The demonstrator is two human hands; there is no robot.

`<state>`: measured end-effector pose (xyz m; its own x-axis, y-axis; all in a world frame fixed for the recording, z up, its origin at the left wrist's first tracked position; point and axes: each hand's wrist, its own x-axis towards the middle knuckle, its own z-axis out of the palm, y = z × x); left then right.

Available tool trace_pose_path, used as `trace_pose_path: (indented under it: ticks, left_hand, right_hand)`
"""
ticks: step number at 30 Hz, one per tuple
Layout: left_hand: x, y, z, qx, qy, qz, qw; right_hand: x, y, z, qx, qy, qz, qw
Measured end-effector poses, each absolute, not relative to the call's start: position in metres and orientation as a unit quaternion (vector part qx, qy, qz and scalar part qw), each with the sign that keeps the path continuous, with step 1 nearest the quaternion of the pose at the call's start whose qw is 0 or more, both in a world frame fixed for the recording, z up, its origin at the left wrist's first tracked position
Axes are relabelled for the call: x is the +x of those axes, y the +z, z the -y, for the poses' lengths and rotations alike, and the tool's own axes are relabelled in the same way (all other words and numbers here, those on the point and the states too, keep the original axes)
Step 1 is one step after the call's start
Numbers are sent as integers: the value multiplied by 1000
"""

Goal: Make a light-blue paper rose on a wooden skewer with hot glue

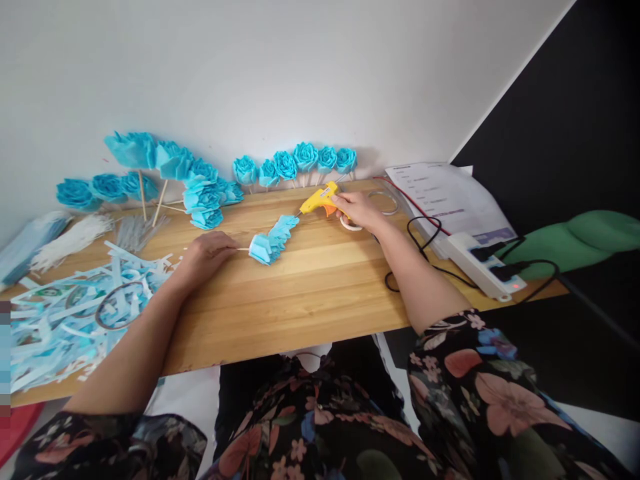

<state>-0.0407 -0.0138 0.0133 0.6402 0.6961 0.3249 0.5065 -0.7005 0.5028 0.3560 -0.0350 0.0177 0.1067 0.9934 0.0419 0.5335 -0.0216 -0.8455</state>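
Observation:
My left hand (213, 251) pinches the thin pale stick of a blue paper flower (261, 249), which lies sideways over the table. A loose ruffled blue strip (284, 230) trails from the flower's head toward the upper right. In my right hand (357, 208) is a yellow hot glue gun (320, 198) with an orange trigger. Its nozzle points down and left, close to the end of the ruffled strip; whether the two touch I cannot tell. A white ring-shaped roll (350, 224) shows just below my right hand, partly hidden.
Finished blue flowers on sticks (306, 157) lean along the wall. Blue and white paper scraps (75, 320) with a tape ring (119, 305) cover the left side. A white power strip (483, 267), black cables (425, 243) and printed sheets (435, 200) lie at the right.

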Motion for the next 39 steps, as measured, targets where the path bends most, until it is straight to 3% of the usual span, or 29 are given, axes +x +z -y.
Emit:
trace_pose_path:
  ticks: [7,14,25,39]
  left_hand:
    - [-37,21,19,893,244,-326,192]
    - [-37,24,22,892,237,-325,205]
    - [-39,20,19,894,225,-327,207]
    - [-38,23,21,895,218,-330,207]
  right_hand:
    - [349,12,33,-617,264,633,386]
    - [352,3,27,-628,309,564,438]
    - [355,1,23,-657,321,520,442]
    - [350,14,32,-670,127,626,378]
